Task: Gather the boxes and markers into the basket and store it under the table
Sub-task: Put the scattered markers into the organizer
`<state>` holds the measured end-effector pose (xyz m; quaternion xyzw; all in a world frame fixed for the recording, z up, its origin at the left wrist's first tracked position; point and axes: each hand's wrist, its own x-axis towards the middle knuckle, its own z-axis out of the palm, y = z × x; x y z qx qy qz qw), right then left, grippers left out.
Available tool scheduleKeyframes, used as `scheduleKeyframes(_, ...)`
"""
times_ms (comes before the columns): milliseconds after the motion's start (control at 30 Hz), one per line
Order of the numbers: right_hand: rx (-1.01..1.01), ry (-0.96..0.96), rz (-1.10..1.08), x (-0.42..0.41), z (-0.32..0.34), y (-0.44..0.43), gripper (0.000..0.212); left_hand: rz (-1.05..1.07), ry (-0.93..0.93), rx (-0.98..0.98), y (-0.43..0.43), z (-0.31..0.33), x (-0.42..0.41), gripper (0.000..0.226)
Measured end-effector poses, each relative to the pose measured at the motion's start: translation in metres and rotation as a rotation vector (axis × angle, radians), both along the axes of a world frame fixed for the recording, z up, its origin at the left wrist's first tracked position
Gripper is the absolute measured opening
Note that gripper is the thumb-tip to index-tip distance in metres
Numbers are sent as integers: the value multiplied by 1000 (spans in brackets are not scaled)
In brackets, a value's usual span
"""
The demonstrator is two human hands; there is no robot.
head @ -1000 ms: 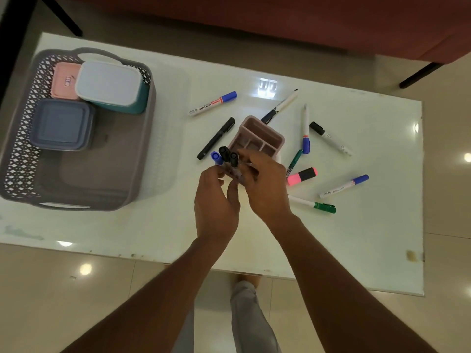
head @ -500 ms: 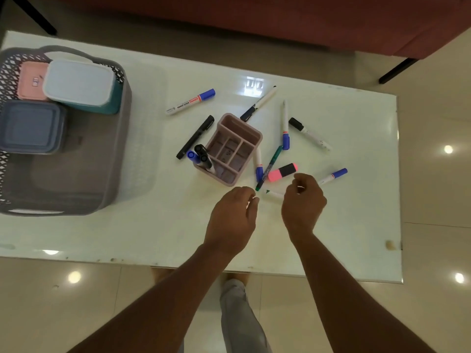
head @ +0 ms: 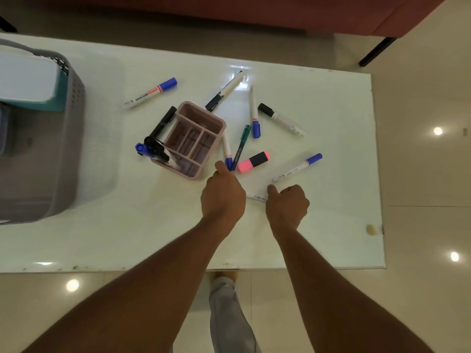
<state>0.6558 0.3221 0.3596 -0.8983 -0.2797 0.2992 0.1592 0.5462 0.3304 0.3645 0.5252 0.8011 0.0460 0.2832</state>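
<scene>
The grey basket (head: 63, 128) stands at the table's left edge with a white-lidded teal box (head: 28, 80) in it. A pink organizer (head: 196, 138) mid-table holds three markers (head: 153, 150) in its left corner. Loose markers lie around it, among them a blue-capped one (head: 150, 93), a pink highlighter (head: 253, 161) and another blue-capped one (head: 298, 168). My left hand (head: 223, 197) is curled, its thumb touching a short blue-capped marker (head: 226, 149) beside a green pen (head: 240, 146). My right hand (head: 288, 203) is closed on a white marker (head: 256, 197) lying on the table.
A red sofa (head: 254, 11) runs along the far side of the white table (head: 331, 225). A black-capped marker (head: 280, 119) and a dark pen (head: 224, 91) lie farther back. My leg (head: 229, 314) shows below the near edge, over tiled floor.
Both hands left the organizer, where the held markers now stand. They moved right and nearer; the left went to the short blue-capped marker, the right closed over the white marker.
</scene>
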Motion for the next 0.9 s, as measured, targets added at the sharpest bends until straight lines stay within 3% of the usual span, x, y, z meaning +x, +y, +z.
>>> scheduleKeyframes(167, 79, 17, -14, 0, 0, -8, 26, 51, 31, -34, 21, -6, 0, 36)
scheduleKeyframes(300, 104, 0, -22, 0, 0, -14, 35, 104, 60, -45, 34, -12, 1, 42)
scheduleKeyframes(400, 129, 47, -115, 0, 0, -14, 44, 76, 99, -60, 38, -12, 4, 40)
scheduleKeyframes(600, 265, 239, -213, 0, 6, -17, 50, 184, -21, -68, 32, -1, 9, 27)
scheduleKeyframes(900, 652, 356, 9, -25, 72, -1, 42, 270, -294, 268, -39, 84, -10, 16)
